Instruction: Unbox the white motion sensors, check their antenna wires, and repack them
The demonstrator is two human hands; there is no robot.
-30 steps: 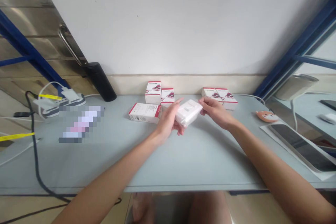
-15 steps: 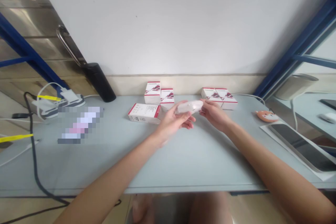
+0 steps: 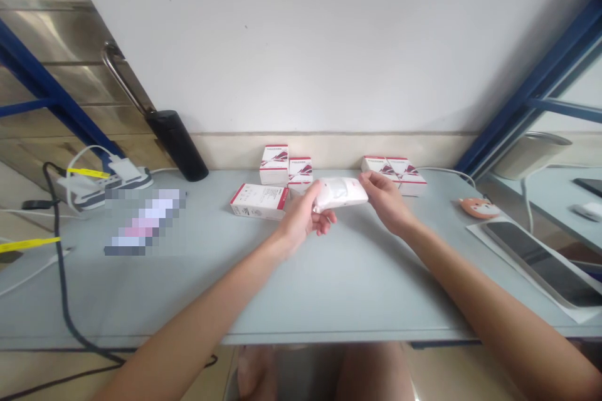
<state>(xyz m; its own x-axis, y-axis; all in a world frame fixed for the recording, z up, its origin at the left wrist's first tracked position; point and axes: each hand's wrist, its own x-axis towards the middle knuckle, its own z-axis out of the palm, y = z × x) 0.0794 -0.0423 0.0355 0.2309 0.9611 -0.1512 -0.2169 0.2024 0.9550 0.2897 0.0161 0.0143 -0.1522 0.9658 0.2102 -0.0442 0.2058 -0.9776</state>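
A white motion sensor (image 3: 339, 193), with a curved window in its front and small red marks, is held above the desk. My left hand (image 3: 303, 213) grips its left end, thumb on top and fingers curled below. At the opposite end, my right hand (image 3: 383, 197) is closed, its thumb and fingertips pinching the sensor's edge; the exact contact is partly hidden. Just left of my left hand a white and red box (image 3: 258, 200) lies on its side. Behind the hands stand more such boxes: one at the left (image 3: 274, 166), another beside it (image 3: 301, 172), and a pair (image 3: 408, 177) at the right.
A black cylinder (image 3: 177, 147) stands by the wall. On the left are a power strip (image 3: 125, 182) with chargers, cables and a blurred flat item (image 3: 145, 222). To the right lie an orange animal-faced object (image 3: 478, 207) and a dark phone-like slab (image 3: 540, 260) on white paper.
The motion sensor has been tilted so its windowed front now shows. My left hand has shifted slightly left and its grip has changed; my right hand stays at the right end.
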